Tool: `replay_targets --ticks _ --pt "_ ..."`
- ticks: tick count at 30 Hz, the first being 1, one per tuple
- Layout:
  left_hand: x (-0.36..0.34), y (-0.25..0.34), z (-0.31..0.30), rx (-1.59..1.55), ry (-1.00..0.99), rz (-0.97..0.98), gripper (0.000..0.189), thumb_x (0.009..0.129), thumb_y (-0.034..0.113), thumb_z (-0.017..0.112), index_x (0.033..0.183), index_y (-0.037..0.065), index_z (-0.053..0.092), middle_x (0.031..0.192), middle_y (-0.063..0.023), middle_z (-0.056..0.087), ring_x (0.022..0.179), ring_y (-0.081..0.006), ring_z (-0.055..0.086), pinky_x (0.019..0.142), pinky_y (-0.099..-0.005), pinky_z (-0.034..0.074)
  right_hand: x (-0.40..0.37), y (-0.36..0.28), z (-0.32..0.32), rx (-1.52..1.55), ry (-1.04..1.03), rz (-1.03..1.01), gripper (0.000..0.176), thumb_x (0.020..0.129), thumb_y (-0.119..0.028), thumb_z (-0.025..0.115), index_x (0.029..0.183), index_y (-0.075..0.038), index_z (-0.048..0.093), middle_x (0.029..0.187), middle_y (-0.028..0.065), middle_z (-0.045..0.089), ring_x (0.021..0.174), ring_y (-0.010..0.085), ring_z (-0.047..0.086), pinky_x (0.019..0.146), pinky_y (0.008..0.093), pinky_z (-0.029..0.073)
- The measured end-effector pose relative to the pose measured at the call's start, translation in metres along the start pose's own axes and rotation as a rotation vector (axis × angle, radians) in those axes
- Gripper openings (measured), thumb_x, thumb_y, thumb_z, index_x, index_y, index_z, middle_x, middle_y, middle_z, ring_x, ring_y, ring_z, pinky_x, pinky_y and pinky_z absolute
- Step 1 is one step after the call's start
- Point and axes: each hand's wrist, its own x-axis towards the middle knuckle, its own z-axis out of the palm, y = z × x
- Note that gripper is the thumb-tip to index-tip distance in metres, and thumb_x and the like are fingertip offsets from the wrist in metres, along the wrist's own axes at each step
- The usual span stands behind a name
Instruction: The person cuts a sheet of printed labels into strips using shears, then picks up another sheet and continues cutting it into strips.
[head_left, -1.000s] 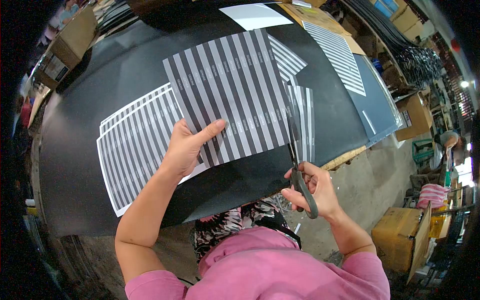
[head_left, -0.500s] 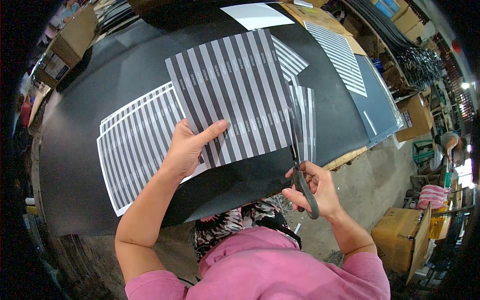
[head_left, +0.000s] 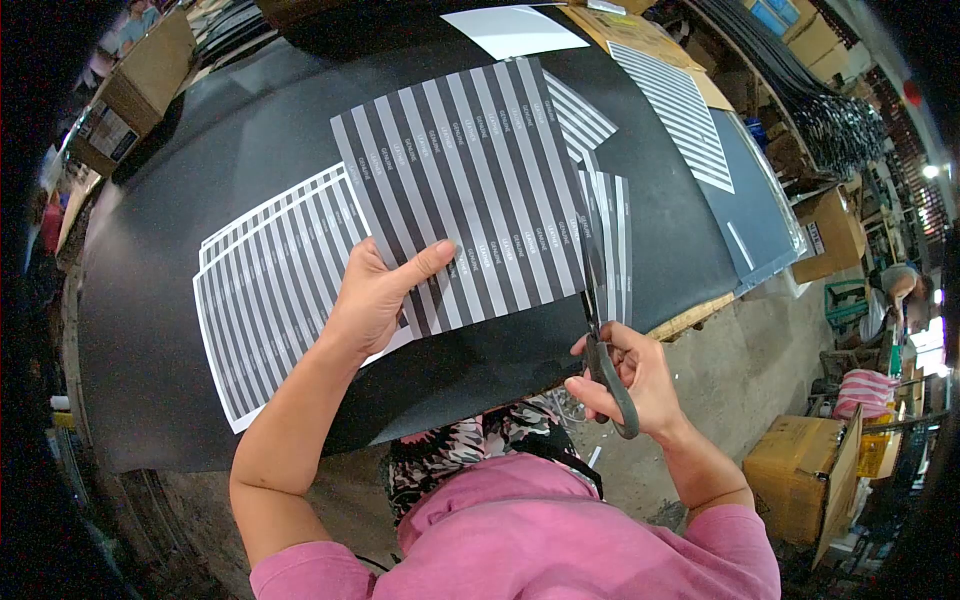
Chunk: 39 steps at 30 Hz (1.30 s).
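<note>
My left hand (head_left: 385, 290) grips the lower edge of a black-and-grey striped sheet (head_left: 460, 190), thumb on top and the other fingers partly hidden beneath. Small printed words run along its stripes. In my right hand (head_left: 630, 380) are black-handled scissors (head_left: 603, 365), their blades upright along the sheet's right edge. Beneath and left of the held sheet lie more striped sheets (head_left: 270, 300) with white borders. Striped strips (head_left: 615, 240) rest on the black surface just right of the blades, partly covered by them.
The black-covered table (head_left: 140, 350) spans the middle. At its back are a white sheet (head_left: 515, 32) and another striped sheet (head_left: 675, 110). Cardboard boxes stand at the left (head_left: 135, 90) and lower right (head_left: 795, 470). Another person (head_left: 900, 285) is at the far right.
</note>
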Motion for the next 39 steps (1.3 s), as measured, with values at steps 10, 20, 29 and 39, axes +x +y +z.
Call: replay_targets --ticks 10,20,29,39 --pt "-0.0007 0.0007 0.0001 -0.011 -0.002 -0.022 0.027 0.076 0.014 0.068 0.096 0.0 0.057 0.087 -0.0105 0.063 0.077 -0.0125 0.061 0.067 -0.0247 0.052 -0.0008 -0.0026 0.0003 0.034 0.001 0.024 0.035 0.07 -0.013 0.073 0.091 0.004 0.052 0.062 0.004 0.056 0.054 0.0072 0.054 0.047 0.0198 0.043" --pt "-0.0011 0.0036 0.0007 -0.01 -0.013 -0.014 0.027 0.076 0.014 0.068 0.096 0.0 0.057 0.088 -0.011 0.063 0.077 -0.0128 0.061 0.069 -0.0249 0.051 -0.0026 -0.0045 0.0041 0.048 0.07 0.044 0.031 0.071 -0.012 0.073 0.091 0.002 0.053 0.061 0.0023 0.055 0.051 0.0055 0.051 0.044 0.0185 0.04" --pt "-0.0009 0.0035 0.0006 -0.02 0.001 -0.014 0.028 0.076 0.013 0.069 0.097 0.0 0.057 0.089 -0.0101 0.063 0.079 -0.0124 0.06 0.071 -0.0258 0.05 -0.0039 -0.0058 0.0048 0.059 0.092 0.075 0.029 0.072 -0.011 0.073 0.09 0.002 0.053 0.056 0.001 0.053 0.042 0.0039 0.046 0.038 0.0188 0.033" --pt "-0.0003 0.0034 -0.0006 -0.032 -0.021 -0.027 0.028 0.076 0.013 0.068 0.098 0.0 0.057 0.092 -0.0093 0.063 0.081 -0.0116 0.059 0.074 -0.026 0.049 -0.0058 -0.0084 0.0053 0.047 0.111 0.082 0.027 0.073 -0.009 0.072 0.09 0.001 0.054 0.056 0.0007 0.054 0.041 0.0033 0.045 0.037 0.0187 0.032"
